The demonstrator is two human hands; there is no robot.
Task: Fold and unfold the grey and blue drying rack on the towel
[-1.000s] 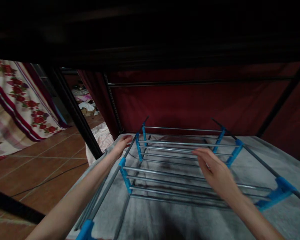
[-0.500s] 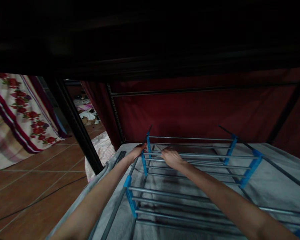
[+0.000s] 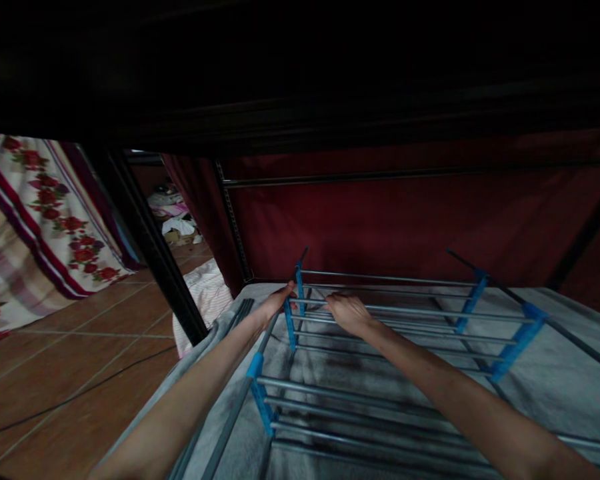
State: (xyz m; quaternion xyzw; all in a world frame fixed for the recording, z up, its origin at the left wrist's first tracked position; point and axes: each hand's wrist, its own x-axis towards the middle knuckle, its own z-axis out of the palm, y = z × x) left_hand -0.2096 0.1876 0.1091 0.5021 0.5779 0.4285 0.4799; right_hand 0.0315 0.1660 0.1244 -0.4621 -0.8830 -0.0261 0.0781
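A rack of grey metal tubes with blue plastic connectors lies across the bed. My left hand is closed at the left side pole, against a blue connector in the middle of the rack; part of its fingers is hidden behind the connector. Just to its right, my right hand is wrapped round a cross tube near its left end. Farther off, another blue connector joins the pole below its bare tip. On the right, a second long pole runs through more blue connectors.
Grey bedding covers the bed, with several loose tubes at its left edge. A black bed post stands at left, under a low dark frame overhead. Red curtain hangs behind. A cable crosses the tiled floor.
The view has shifted slightly, so the rack's right side sits farther right. Both hands keep their holds at the same spots on the rack.
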